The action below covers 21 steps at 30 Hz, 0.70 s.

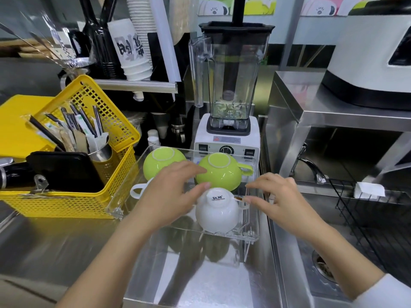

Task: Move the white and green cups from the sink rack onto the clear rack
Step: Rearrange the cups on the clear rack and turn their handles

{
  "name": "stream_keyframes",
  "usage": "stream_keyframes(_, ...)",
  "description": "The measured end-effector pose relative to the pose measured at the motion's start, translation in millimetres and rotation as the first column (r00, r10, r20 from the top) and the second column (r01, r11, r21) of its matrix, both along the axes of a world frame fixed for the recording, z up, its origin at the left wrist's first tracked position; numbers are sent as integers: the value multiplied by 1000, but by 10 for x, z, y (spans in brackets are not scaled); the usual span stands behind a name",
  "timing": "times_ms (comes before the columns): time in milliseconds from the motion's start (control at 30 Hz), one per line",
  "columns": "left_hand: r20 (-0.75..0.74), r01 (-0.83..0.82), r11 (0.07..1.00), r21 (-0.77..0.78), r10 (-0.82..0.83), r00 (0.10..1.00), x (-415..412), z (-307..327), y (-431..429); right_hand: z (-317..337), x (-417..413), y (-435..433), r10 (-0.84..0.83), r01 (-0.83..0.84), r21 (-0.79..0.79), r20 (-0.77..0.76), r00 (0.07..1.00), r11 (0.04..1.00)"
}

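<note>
**Clear rack: cups upside down, both hands hovering**

Item 1. Clear rack [252, 235], sitting on the steel counter, yellow basket [104, 196] at its 9 o'clock, blender [226, 138] at 12, sink rack [367, 216] at 3.

Item 2. Green cup [161, 162], inverted, at the rack's 11 o'clock. Second green cup [219, 172] at 1 o'clock, handle pointing right.

Item 3. A white cup's handle [136, 190] is showing at 9 o'clock; its body is hiding under my left hand [171, 196].

Item 4. White cup [216, 213], inverted, at 5 o'clock.

Item 5. My left hand is spreading open, fingers loose, gripping nothing. My right hand [282, 201] is hanging open just right of the white cup, also empty.

Handling: I am judging these as glazed ceramic, stiff, smooth, chippable, moderately heavy. Best hold: handle, or around the bowl's sides.
</note>
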<state>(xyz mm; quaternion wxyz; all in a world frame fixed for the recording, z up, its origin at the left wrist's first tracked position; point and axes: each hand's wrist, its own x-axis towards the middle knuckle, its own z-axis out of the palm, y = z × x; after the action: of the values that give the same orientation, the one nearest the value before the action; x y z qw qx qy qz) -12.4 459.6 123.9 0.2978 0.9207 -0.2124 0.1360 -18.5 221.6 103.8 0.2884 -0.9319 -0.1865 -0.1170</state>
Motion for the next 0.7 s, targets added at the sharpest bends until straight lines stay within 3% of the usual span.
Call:
stream_keyframes(100,20,-100,995,-15,100,995,-44,35,224,99,-2,81,6,-8,62,26,1000,998)
stream_keyframes(233,-93,-209,977,40,212,973,-90,-66,459,214,21,299,84,-85,54,20,996,995)
stream_keyframes(433,-163,-347,922,171,374,913,-104,-317,541,318,101,841,238,-238,-87,-14,971,967)
stream_keyframes(567,-79,-415,882,225,441,894,-139,-409,477,286,156,1187,259,-277,-172,-118,959,945)
stream_keyframes(700,-86,-412,895,171,430,899,-162,-430,453,214,197,1445,191,-238,-184,-244,951,954)
